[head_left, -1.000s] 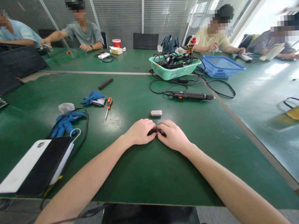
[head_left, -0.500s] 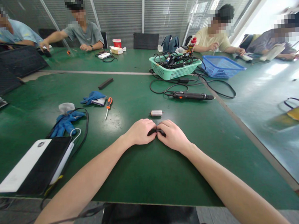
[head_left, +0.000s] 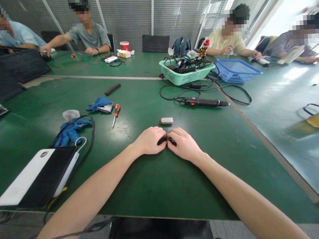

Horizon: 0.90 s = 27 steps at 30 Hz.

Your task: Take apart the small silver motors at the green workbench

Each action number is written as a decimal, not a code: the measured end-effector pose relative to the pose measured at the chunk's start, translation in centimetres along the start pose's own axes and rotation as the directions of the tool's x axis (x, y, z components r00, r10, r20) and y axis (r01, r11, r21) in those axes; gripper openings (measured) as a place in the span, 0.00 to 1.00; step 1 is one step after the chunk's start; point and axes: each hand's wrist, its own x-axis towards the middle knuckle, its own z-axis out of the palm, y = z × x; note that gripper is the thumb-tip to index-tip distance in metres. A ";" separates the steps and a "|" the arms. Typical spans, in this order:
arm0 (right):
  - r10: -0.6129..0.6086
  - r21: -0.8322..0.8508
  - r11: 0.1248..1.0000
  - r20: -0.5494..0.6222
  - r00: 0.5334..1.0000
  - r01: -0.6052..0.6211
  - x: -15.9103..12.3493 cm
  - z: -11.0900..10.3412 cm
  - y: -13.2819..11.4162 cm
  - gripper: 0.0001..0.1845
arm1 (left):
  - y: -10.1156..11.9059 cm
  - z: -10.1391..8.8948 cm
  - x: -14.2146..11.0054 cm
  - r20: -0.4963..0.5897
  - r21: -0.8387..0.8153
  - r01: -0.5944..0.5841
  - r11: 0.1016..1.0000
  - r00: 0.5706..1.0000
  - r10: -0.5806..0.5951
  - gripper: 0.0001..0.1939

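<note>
My left hand (head_left: 151,140) and my right hand (head_left: 184,143) meet at the middle of the green table (head_left: 157,187), fingers curled around a small black part (head_left: 162,140). Most of that part is hidden under the fingers, so its kind does not show. Just beyond the fingertips lies a small silvery cylinder (head_left: 166,121) on its side, touched by neither hand. To the left rests a screwdriver (head_left: 116,115) with an orange and black handle. Farther off on the right is a black electric screwdriver (head_left: 205,102) with its cable.
Blue gloves (head_left: 70,131), a white and black device (head_left: 36,177) and cables lie at left. A black bar (head_left: 112,89) is farther back. A green basket (head_left: 185,76) full of tools stands near a blue basket (head_left: 236,72). Several people sit around the table.
Both hands stay in place around the black part. Across the table at the left, a person's outstretched hand has shifted slightly left.
</note>
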 end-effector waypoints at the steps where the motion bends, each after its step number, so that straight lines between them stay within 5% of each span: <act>1: 0.001 -0.001 1.000 0.001 1.000 -0.001 0.0 0.0 0.0 0.05 | 0.0 0.0 0.0 -0.003 -0.001 0.000 1.000 1.000 0.000 0.08; 27: 0.000 0.006 1.000 -0.003 1.000 0.000 0.1 0.4 -0.1 0.05 | 0.0 0.2 0.0 -0.038 0.007 0.001 1.000 0.999 0.000 0.05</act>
